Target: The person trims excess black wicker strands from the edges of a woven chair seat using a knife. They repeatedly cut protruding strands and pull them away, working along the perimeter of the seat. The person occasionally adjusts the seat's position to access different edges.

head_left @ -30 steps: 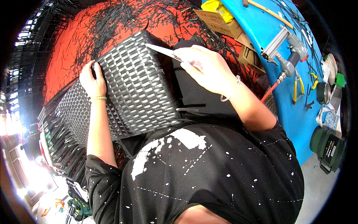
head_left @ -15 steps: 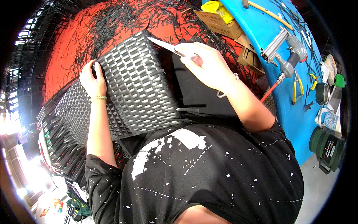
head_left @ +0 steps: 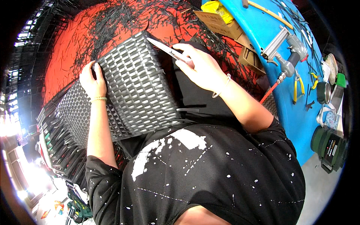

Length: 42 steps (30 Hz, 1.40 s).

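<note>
A woven panel of flat black strips (head_left: 135, 78) leans across my lap, with its far right corner raised. My left hand (head_left: 93, 82) is closed around the panel's left edge, thumb and fingers hooked over it. In my right hand (head_left: 197, 67) is a pair of scissors (head_left: 163, 45) with pale, pointed blades. Their tips reach the panel's top right corner. From where I look, the handles are mostly covered by my fingers. A second woven section (head_left: 73, 112) continues left of my left wrist, with loose strip ends fringing it.
Black strip offcuts (head_left: 112, 22) litter the red floor covering (head_left: 67, 52). At the right, a blue table (head_left: 243, 22) bears a nail gun (head_left: 287, 56) with a red hose, yellow-handled pliers (head_left: 299, 88) and a hammer (head_left: 270, 14). Cardboard boxes (head_left: 217, 24) stand beside the table.
My right hand and the scissors have shifted slightly left, and the blades now show a little apart. My left hand and the panel have hardly moved.
</note>
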Tool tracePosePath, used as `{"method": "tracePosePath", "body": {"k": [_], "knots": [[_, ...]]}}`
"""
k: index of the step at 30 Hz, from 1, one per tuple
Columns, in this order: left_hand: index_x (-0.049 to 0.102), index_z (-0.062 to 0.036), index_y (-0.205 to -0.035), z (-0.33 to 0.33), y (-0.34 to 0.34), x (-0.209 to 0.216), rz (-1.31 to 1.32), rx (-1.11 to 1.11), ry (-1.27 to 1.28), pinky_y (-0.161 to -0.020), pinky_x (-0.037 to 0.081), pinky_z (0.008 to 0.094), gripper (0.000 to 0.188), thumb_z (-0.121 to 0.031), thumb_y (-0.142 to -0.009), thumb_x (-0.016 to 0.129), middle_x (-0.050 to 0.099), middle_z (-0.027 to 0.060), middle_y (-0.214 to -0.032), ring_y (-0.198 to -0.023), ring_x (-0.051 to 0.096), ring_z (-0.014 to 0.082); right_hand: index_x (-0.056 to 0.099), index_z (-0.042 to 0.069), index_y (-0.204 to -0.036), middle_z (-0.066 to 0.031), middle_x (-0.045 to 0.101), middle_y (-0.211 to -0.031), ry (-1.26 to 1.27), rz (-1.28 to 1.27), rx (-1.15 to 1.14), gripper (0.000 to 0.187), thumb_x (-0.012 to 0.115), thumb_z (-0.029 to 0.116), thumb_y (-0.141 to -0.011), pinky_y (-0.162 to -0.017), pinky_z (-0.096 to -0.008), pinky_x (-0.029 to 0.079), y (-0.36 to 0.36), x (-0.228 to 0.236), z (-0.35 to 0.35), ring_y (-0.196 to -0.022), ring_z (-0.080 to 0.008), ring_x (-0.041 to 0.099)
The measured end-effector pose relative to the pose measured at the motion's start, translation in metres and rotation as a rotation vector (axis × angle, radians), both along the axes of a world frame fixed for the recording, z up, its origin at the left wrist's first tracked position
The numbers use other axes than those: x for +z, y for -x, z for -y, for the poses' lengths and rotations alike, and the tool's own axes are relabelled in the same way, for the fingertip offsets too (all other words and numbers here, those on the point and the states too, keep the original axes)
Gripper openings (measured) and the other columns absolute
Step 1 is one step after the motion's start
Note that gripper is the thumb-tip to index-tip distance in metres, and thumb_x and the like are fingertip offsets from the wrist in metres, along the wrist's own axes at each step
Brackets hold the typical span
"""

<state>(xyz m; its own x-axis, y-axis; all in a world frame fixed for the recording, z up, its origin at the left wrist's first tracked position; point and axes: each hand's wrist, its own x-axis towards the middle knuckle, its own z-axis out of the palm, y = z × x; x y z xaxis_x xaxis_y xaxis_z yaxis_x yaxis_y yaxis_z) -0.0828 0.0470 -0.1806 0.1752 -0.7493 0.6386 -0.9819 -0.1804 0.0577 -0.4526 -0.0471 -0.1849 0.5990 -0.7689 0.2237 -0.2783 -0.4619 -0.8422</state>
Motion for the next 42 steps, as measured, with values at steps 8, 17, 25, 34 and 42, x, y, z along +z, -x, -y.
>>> {"method": "tracePosePath", "body": {"k": [8,17,25,34,42], "knots": [[0.067,-0.0045,-0.108,0.001,0.001,0.0,-0.012,-0.012,0.004,-0.09,0.044,0.04,0.025,-0.025,-0.096,0.059,0.068,0.0133,-0.105,-0.099,0.062,0.0308,0.063,0.006,-0.098,-0.0129,0.066,-0.08,0.107,-0.071,-0.082,0.019,0.063,0.024,-0.09,-0.067,-0.0428,0.052,-0.02,-0.006,0.009,-0.074,-0.0336,0.065],[0.067,-0.0035,-0.109,0.001,-0.001,-0.001,0.004,-0.021,0.008,-0.09,0.045,0.0401,0.025,-0.024,-0.096,0.059,0.068,0.0143,-0.106,-0.099,0.061,0.0316,0.068,-0.002,-0.096,-0.0006,0.063,-0.074,-0.384,0.287,-0.126,0.025,0.07,0.023,-0.093,-0.06,-0.0239,0.044,-0.052,-0.046,0.004,-0.065,-0.0065,0.052],[0.067,-0.0038,-0.109,0.003,0.002,-0.001,0.002,-0.035,0.008,-0.089,0.045,0.04,0.025,-0.023,-0.096,0.058,0.068,0.0142,-0.105,-0.098,0.062,0.0315,0.067,0.004,-0.097,0.0018,0.062,-0.078,-0.92,0.581,-0.037,0.025,0.066,0.029,-0.096,-0.052,-0.0211,0.037,-0.069,-0.051,-0.008,-0.061,-0.0055,0.048],[0.067,-0.0039,-0.109,0.0,-0.002,0.0,0.016,-0.031,0.006,-0.09,0.045,0.0412,0.025,-0.023,-0.096,0.057,0.068,0.0145,-0.106,-0.098,0.061,0.0318,0.06,0.002,-0.091,-0.0148,0.069,-0.078,0.173,-0.2,-0.126,0.033,0.055,0.034,-0.096,-0.067,-0.0439,0.055,-0.071,0.009,0.023,-0.074,-0.0337,0.069],[0.066,-0.0037,-0.11,-0.001,-0.001,0.003,-0.014,-0.053,-0.026,-0.092,0.044,0.0421,0.024,-0.02,-0.097,0.054,0.066,0.0154,-0.109,-0.1,0.06,0.0323,0.065,0.003,-0.093,0.0011,0.057,-0.068,-0.868,0.682,-0.018,0.027,0.066,0.029,-0.095,-0.052,-0.0244,0.037,-0.094,-0.035,0.022,-0.058,-0.0082,0.049]]}}
